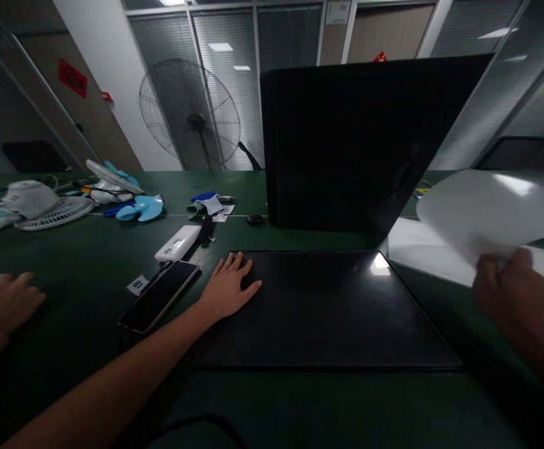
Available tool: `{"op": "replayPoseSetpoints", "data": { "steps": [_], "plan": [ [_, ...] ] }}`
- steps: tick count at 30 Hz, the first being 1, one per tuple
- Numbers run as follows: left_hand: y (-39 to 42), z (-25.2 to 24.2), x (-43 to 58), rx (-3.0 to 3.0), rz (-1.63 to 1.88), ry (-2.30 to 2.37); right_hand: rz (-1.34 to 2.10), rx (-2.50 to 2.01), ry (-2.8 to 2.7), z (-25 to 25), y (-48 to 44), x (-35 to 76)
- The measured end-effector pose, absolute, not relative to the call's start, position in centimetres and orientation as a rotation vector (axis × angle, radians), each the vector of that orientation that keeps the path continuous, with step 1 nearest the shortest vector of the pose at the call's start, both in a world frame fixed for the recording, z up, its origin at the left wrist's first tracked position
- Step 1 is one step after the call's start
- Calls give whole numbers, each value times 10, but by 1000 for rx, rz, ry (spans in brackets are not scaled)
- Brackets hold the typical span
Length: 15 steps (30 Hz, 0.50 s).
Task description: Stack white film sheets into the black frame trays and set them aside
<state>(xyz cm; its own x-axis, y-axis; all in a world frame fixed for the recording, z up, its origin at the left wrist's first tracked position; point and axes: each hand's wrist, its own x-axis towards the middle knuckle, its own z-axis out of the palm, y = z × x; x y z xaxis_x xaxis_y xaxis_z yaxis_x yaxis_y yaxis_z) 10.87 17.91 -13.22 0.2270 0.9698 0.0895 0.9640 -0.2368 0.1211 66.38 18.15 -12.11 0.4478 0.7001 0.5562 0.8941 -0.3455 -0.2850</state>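
Note:
A flat black panel [328, 312] with a thin raised edge lies on the green table. My left hand [228, 288] rests on its upper left corner, fingers spread, holding nothing. At the right, my right hand [510, 290] grips the lower edge of a thin white sheet [481, 206], which is curved and lifted. The fingers are closed and slightly blurred. More white sheet material [416, 249] lies on the table below it. Behind the flat panel stands a large black upright panel [360, 143], leaning to the right.
Left of the panel lie a phone [159, 296], a white power bank [178, 243] and a tag marked 18 [138, 285]. Another person's hand [7, 302] rests at the far left. Fan parts [42, 202] and a blue fan blade [141, 208] sit behind. A small black object [255, 219] lies mid-table.

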Motion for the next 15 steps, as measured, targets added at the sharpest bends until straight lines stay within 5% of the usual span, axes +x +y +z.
{"op": "replayPoseSetpoints", "data": {
  "steps": [7, 15],
  "plan": [
    [181, -139, 100, 2259, 464, 1868, -44, -1400, -2464, -117, 127, 527],
    [182, -141, 92, 2050, 1006, 1579, 584, -1075, -2829, -104, 87, 475]
  ]
}}
